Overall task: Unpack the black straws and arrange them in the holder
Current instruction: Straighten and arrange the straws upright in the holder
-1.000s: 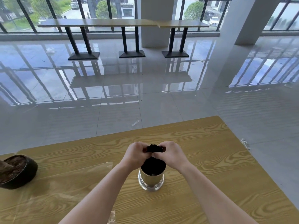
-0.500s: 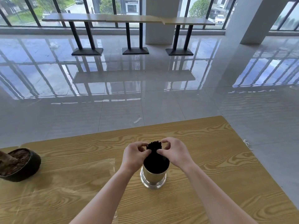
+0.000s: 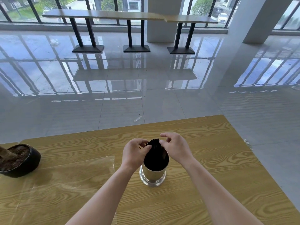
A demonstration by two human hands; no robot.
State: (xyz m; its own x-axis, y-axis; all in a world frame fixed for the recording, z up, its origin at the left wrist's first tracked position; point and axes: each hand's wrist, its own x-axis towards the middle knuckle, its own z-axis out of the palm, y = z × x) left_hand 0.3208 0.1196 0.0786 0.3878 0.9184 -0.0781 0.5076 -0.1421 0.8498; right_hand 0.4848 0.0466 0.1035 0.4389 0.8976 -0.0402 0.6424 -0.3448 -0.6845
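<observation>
Black straws (image 3: 155, 144): one dense bundle, upright in the steel holder (image 3: 152, 176), tops above its rim. The holder stands mid-surface.

Hands: the left hand (image 3: 134, 153) grips the bundle's upper left side with curled fingers and thumb. The right hand (image 3: 176, 146) touches the top right with its thumb, fingers loose and lifted.

Clear plastic wrapper (image 3: 73, 172): lies flat on the wooden surface (image 3: 211, 159), left of the holder, apparently empty. A plant pot (image 3: 19, 159) stands at the far left.

Assessment: unpacking looks done and the straws are loaded. What remains is probably spreading and evening them.
</observation>
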